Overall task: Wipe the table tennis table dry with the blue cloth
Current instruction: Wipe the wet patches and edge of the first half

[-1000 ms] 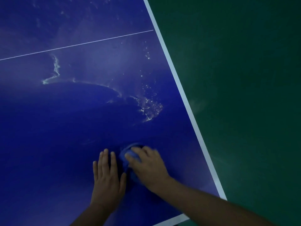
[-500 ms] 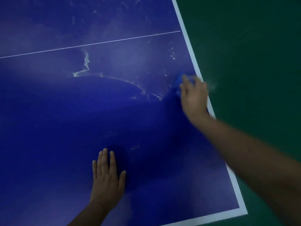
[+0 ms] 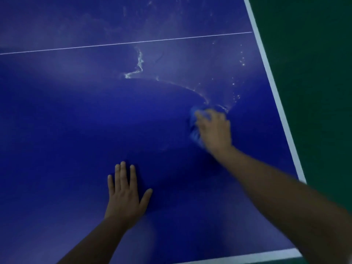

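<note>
The light is dim and bluish. A pale sheen lies across the far half of the desk point(image 3: 76, 25) and again at its near edge, and the middle is deep and dark. Soft shadow pools beside the left hand point(image 3: 125, 195), which is fairly sharp. Water streaks point(image 3: 140, 63) glint white. Motion blur smears the right hand point(image 3: 215, 130) and cloth point(image 3: 194, 128), leaving its fingers indistinct. The floor point(image 3: 314, 73) is murky dark green.

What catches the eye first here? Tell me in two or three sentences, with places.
A pale crooked water streak curls across the middle of the dark blue table tennis table, below the thin white line. Lower right, a motion-blurred right hand covers a crumpled blue cloth; the left hand lies flat near the bottom.
</note>
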### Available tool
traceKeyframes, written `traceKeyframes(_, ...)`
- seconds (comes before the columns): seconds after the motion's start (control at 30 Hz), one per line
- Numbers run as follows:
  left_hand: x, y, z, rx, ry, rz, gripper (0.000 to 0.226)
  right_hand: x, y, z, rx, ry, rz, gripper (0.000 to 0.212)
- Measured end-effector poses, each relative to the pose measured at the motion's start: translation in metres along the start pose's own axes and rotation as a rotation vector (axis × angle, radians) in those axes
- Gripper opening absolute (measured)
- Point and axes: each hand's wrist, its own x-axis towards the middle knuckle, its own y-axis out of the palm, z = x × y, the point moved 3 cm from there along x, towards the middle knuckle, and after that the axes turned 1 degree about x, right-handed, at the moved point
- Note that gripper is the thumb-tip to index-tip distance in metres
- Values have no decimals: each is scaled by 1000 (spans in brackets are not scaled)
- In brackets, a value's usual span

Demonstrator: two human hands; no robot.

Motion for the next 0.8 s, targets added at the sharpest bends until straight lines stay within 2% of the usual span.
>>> traceKeyframes(0.07, 5, -7, -4, -25, -7, 70, 101, 30, -13, -21, 115, 261, -76, 39)
traceKeyframes(0.1, 7, -10, -3, -60, -6, 111, 105, 31, -18, -10, 134, 262, -166, 38)
traceKeyframes(0.17, 9, -15, -7, -88, 2, 245, 118, 4, -18, 39, 157, 60, -230, 37)
traceKeyframes(0.2, 9, -16, -5, -96, 3, 299, 125, -22, -10, 76, 192, -60, -184, 36)
traceKeyframes(0.3, 10, -19, -3, -126, 30, 370, 142, -115, 19, 171, 189, -379, 99, 45)
traceKeyframes(0.37, 11, -20, -2, -119, 35, 377, 143, -118, 28, 169, 149, -476, 106, 52)
traceKeyframes(0.43, 12, -22, -2, -97, 42, 385, 143, -75, 35, 134, 31, -383, 46, 57)
traceKeyframes(0.53, 9, -25, -1, -96, 56, 410, 142, 0, 15, 53, -112, 150, -18, 43)
traceKeyframes(0.6, 9, -25, 0, -93, 55, 411, 142, 20, 1, 20, -25, 404, -13, 42)
traceKeyframes(0.67, 10, -24, 0, -98, 60, 405, 142, 18, -10, 29, -11, 387, -88, 42)
traceKeyframes(0.73, 10, -23, 0, -107, 65, 395, 142, -7, -8, 72, 24, 213, -119, 42)
traceKeyframes(0.8, 9, -21, 1, -117, 64, 379, 142, -55, 8, 132, 51, 2, -26, 43)
